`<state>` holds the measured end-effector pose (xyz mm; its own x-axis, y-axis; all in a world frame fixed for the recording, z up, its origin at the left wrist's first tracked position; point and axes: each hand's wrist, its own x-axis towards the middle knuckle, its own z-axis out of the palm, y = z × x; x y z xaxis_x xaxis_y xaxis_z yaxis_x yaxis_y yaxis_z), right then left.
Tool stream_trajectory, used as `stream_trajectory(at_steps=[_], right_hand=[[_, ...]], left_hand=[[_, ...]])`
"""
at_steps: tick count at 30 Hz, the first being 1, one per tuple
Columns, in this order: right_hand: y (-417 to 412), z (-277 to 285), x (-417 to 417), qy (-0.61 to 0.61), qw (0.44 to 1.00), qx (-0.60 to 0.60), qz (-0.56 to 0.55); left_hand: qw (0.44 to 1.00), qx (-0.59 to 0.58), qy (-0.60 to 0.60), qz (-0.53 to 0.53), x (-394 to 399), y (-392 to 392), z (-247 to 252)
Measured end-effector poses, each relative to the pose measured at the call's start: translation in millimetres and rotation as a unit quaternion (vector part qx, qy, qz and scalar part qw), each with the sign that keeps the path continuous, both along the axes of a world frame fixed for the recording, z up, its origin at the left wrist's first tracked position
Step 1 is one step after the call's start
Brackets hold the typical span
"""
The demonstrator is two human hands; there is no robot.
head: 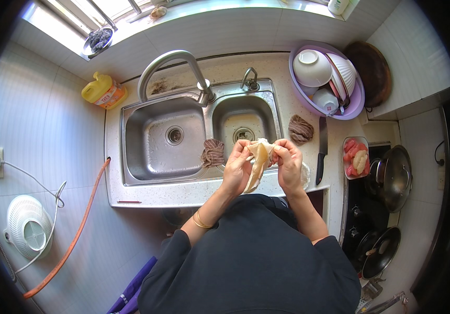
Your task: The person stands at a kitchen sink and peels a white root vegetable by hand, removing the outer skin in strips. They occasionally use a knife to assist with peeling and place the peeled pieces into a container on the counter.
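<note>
Between my two hands, over the front of the small sink basin, is a limp, pale yellow-white piece of what looks like pomelo peel or membrane. My left hand pinches its upper left edge between thumb and fingers. Opposite it, my right hand grips the upper right edge. The piece droops in a long strip toward my dark shirt. Beside my right wrist, a whitish, partly hidden thing lies on the counter. Farther right, a white dish holds pink fruit pieces and one paler piece.
A kitchen knife lies right of a striped cloth. Another cloth drapes over the divider of the steel double sink. A purple basin of bowls stands behind. The faucet arches over the large basin; pans occupy the stove.
</note>
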<state>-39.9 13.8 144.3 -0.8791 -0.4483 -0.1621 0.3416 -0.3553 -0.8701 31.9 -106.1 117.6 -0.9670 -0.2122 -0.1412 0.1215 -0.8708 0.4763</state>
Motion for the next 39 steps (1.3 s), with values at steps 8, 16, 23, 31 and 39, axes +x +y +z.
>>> stream_trajectory(at_steps=[8, 16, 23, 31, 39], right_hand=[[-2, -18, 0, -0.119, 0.986, -0.116, -0.033], [0, -26, -6, 0.061, 0.997, 0.028, 0.039], [-7, 3, -7, 0.205, 0.964, 0.142, 0.092], [-6, 8, -5, 0.237, 0.953, 0.153, 0.112], [-8, 4, 0, 0.239, 0.951, 0.181, 0.071]], left_hand=[[0.998, 0.066, -0.009, 0.011, 0, 2, -16], [0.997, -0.059, -0.032, 0.031, -1, -7, -5], [0.995, -0.086, -0.042, 0.008, 3, -6, -16], [0.996, -0.083, -0.005, 0.016, 6, -5, 17], [0.995, -0.098, -0.018, 0.014, 6, -2, 9]])
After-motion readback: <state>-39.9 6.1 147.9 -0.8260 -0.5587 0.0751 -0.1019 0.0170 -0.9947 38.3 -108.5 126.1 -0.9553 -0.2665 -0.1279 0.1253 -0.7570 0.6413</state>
